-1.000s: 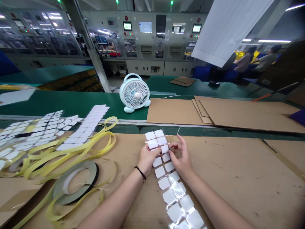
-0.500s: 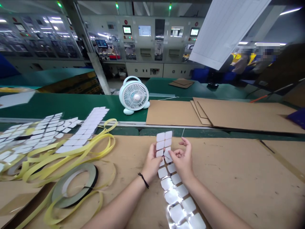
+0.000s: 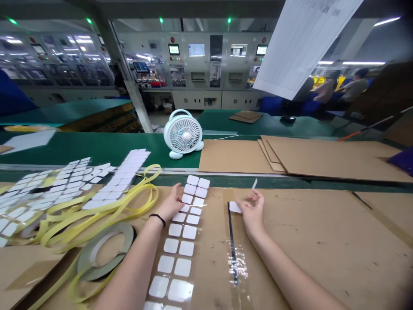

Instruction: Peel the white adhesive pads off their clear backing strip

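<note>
A long clear sheet of white rounded-square stickers point(image 3: 189, 232) lies lengthwise on the cardboard, with a slight crease across its upper part. My left hand point(image 3: 171, 204) is at its left edge near that crease, thumb and fingers closed on the edge, the fingertips partly hidden. To the right, my right hand point(image 3: 253, 211) pinches a single white sticker point(image 3: 235, 207) between thumb and forefinger. A thin white piece point(image 3: 254, 184) sticks up from the other fingers of this hand. Below the sticker, a dark line point(image 3: 232, 245) runs under shiny clear tape on the cardboard.
Left of my arm lie a roll of tape point(image 3: 125, 258), loose yellow strips point(image 3: 142, 196) and more sticker sheets point(image 3: 124, 172). A light-blue fan point(image 3: 183, 133) stands on the green table behind. Flat cardboard sheets point(image 3: 322, 157) lie at the back right. A white paper point(image 3: 300, 51) hangs above.
My left hand and the sticker sheet have moved left, down onto the cardboard. My right hand has come away from the sheet with one sticker. The dark line has been uncovered.
</note>
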Demonstrator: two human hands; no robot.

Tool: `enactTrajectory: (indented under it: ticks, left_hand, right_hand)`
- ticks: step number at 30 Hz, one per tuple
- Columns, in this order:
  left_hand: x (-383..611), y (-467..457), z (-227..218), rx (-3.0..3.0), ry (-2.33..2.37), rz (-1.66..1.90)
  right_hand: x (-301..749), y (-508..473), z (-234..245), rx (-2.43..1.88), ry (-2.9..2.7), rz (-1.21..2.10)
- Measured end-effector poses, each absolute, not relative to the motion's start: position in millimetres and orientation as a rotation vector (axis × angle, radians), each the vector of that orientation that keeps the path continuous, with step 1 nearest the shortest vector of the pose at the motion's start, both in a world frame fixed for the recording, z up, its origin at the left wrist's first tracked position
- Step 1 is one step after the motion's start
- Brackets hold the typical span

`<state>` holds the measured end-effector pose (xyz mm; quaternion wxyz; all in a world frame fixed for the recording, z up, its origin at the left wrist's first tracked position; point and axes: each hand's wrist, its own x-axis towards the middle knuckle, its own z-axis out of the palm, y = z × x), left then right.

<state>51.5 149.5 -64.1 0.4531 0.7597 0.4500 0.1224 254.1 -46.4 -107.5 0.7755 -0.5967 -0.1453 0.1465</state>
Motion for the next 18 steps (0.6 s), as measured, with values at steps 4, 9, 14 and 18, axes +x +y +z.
enactTrajectory:
  ticks: [4, 9, 14, 18]
  left_hand:
    - [40, 158, -61, 2.243, 1.312, 0.409]
    - [29, 154, -47, 2.400, 1.463, 0.327]
    - [39, 125, -27, 2.487, 1.358, 0.631]
    - [85, 72, -33, 1.962, 0.877, 0.501]
  right_hand:
    - [257, -43, -113, -1.308, -0.345, 0.299]
    - [255, -44, -108, -1.311, -0.397, 0.321]
    - [257, -42, -105, -1.209, -0.328, 0.423]
    - [256, -38, -105, -1.133, -0.267, 0.466]
